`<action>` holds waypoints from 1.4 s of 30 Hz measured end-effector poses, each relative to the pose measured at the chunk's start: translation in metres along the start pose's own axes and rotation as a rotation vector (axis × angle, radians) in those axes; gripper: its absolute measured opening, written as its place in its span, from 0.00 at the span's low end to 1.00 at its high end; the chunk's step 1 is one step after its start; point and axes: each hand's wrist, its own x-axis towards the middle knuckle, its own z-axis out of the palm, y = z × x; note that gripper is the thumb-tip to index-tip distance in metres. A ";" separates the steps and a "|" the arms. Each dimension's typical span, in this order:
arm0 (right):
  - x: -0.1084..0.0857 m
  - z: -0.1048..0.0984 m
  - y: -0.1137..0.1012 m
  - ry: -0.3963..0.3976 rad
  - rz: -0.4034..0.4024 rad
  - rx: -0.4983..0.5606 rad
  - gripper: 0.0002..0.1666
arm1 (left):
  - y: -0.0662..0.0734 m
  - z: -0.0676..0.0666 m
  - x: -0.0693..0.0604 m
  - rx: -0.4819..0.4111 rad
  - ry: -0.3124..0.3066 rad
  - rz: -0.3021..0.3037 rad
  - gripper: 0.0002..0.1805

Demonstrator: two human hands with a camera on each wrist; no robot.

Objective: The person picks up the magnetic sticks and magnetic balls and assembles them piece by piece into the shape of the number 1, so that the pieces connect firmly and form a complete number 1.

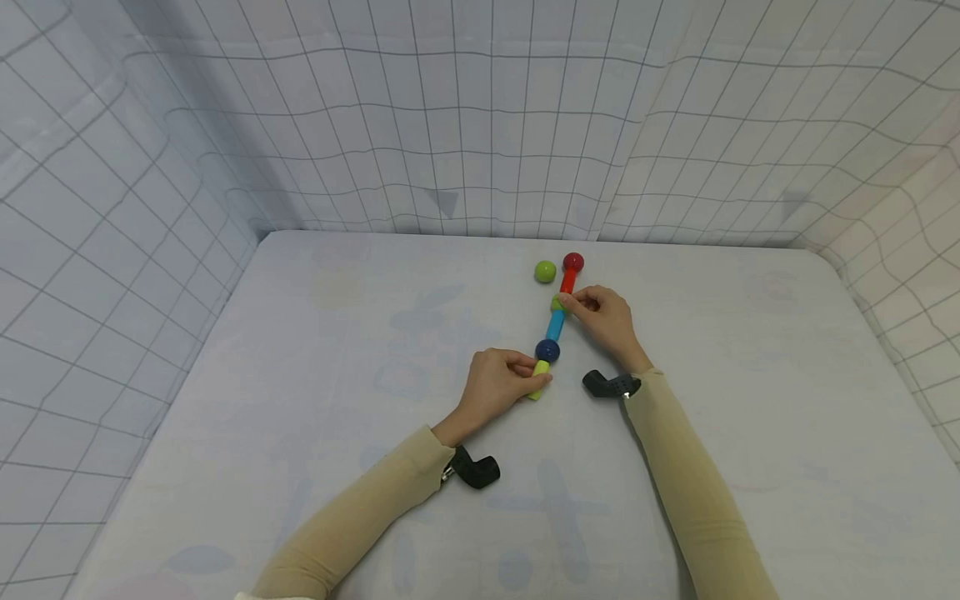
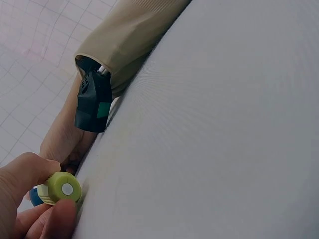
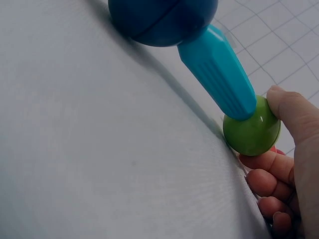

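Note:
A chain of balls and rods lies on the table: red ball (image 1: 573, 262), red rod (image 1: 567, 281), green ball (image 3: 251, 127), light blue rod (image 1: 555, 326), dark blue ball (image 1: 547, 351) and yellow-green rod (image 1: 540, 368). My left hand (image 1: 497, 384) pinches the yellow-green rod (image 2: 64, 188) between thumb and fingers, its round end with a pale disc facing the left wrist view. With thumb and fingertips, my right hand (image 1: 606, 323) pinches the green ball. In the right wrist view the light blue rod (image 3: 219, 72) joins that ball to the dark blue ball (image 3: 162, 20).
A loose green ball (image 1: 545, 272) sits just left of the red ball. The white table (image 1: 337, 333) ends at a hanging grid-patterned sheet (image 1: 465, 125) behind and at both sides. Dark devices (image 1: 480, 472) are strapped at both wrists.

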 end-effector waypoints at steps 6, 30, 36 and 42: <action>0.001 0.000 0.002 0.005 -0.008 -0.003 0.23 | 0.001 0.000 0.000 -0.053 -0.015 -0.029 0.15; -0.001 -0.002 -0.001 -0.001 -0.018 0.007 0.22 | 0.003 -0.002 0.000 -0.058 -0.051 -0.026 0.16; 0.000 -0.001 0.000 0.000 -0.007 0.007 0.22 | -0.001 -0.006 0.004 -0.081 -0.107 -0.051 0.19; 0.000 0.000 0.000 -0.009 0.000 0.004 0.23 | -0.005 -0.011 0.008 -0.056 -0.088 -0.072 0.22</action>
